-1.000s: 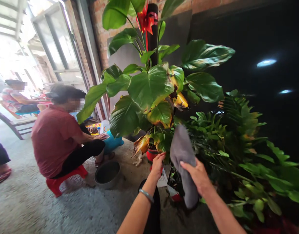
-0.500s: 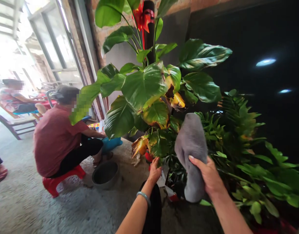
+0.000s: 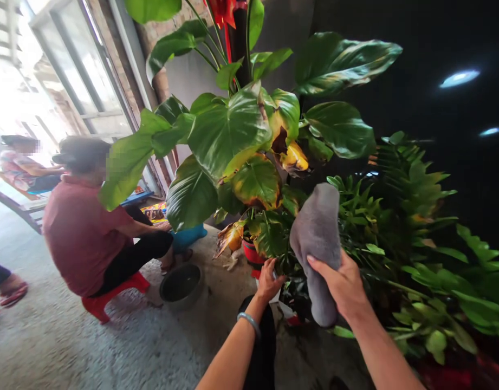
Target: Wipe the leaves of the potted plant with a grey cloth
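Observation:
In the head view my right hand (image 3: 347, 287) is closed around a bunched grey cloth (image 3: 316, 238), whose top stands up in front of the plants. My left hand (image 3: 269, 281), with a bangle (image 3: 249, 325) on its wrist, reaches under the low leaves of a tall potted plant (image 3: 228, 127). Its thumb is apart from the fingers and nothing shows in it. Just above it hangs a green leaf (image 3: 270, 238). A red pot (image 3: 252, 253) shows behind that hand. Several of the plant's lower leaves have yellow and brown edges, and one withered leaf (image 3: 231, 237) droops beside the pot.
Leafy plants (image 3: 412, 216) crowd the right side before a dark glossy panel (image 3: 436, 43). At left a person (image 3: 82, 227) sits on a red stool (image 3: 97, 303) near a grey basin (image 3: 182, 287). Farther back another person (image 3: 25, 162) sits on a chair.
My left hand has let go of the low leaf tip and moved slightly right and down, its thumb parting. The cloth stays in my right hand, slightly lower left. The view has shifted.

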A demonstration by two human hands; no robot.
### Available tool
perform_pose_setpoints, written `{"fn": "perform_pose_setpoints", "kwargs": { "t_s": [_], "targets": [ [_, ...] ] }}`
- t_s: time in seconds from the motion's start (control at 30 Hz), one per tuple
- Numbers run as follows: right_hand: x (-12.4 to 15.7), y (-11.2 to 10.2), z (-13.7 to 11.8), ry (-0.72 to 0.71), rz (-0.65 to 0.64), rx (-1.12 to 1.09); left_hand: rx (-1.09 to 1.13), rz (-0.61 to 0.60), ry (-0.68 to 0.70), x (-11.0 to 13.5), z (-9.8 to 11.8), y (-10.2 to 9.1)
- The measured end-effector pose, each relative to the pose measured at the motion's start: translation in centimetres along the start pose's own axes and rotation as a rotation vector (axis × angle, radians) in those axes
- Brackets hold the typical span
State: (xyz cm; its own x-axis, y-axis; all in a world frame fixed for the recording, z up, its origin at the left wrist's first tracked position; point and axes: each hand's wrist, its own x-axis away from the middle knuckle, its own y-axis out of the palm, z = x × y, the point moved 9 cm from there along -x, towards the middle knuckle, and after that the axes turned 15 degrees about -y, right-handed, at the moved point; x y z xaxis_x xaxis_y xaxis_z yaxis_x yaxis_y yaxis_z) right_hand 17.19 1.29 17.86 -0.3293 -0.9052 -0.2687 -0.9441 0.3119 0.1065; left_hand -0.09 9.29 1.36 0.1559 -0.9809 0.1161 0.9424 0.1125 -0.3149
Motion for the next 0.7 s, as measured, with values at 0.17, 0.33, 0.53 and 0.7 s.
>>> {"fn": "perform_pose_setpoints", "kwargs": {
  "t_s": [0.17,0.33,0.53,0.7],
  "targets": [
    [3.2,1.6,5.6,0.133,-0.137,0.095,-0.066,0.062,0.029,-0.4,0.3,-0.1],
    [7.7,-0.6,4.0,0.156,-0.292,0.088,-0.127,0.105,0.011,-0.7,0.4,-0.6],
    [0.5,-0.3,-0.8,-0.077,-0.072,0.052,-0.158,0.218,0.040,-0.4,1.0,-0.7],
    [2.8,2.4,5.6,0.099,-0.161,0.069,-0.135,0.143,0.036,-0.7,0.8,-0.5]
  ]
}}
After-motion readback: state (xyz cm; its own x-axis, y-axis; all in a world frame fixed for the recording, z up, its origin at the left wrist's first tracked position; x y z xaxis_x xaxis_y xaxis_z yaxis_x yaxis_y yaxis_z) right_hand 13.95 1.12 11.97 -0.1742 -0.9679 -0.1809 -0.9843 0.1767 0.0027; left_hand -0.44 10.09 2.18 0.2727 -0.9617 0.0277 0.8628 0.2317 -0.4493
